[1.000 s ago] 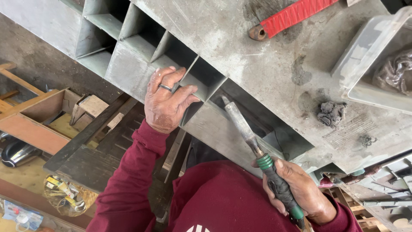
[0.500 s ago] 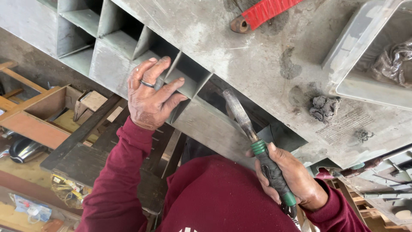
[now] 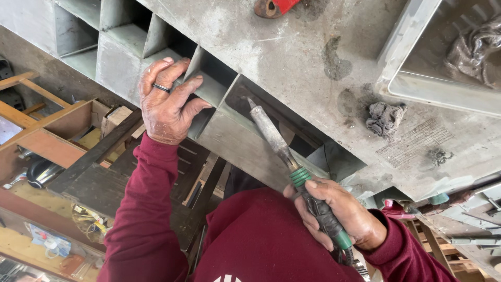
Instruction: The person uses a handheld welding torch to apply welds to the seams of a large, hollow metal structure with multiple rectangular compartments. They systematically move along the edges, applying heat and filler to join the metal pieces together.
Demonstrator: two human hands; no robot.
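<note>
one view only — a head-worn camera looking steeply down, close over the person's own chest and arms, facing the front edge of a grey metal compartment rack (image 3: 219,89); the cluttered floor lies far below — left.

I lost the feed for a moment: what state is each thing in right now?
Left hand: gripping a divider of the metal grid.
Right hand: closed on the soldering iron.
Soldering iron: tilted, tip inside a grid cell.
Rag: crumpled, lying loose.
Tray: holds crumpled material.
</note>
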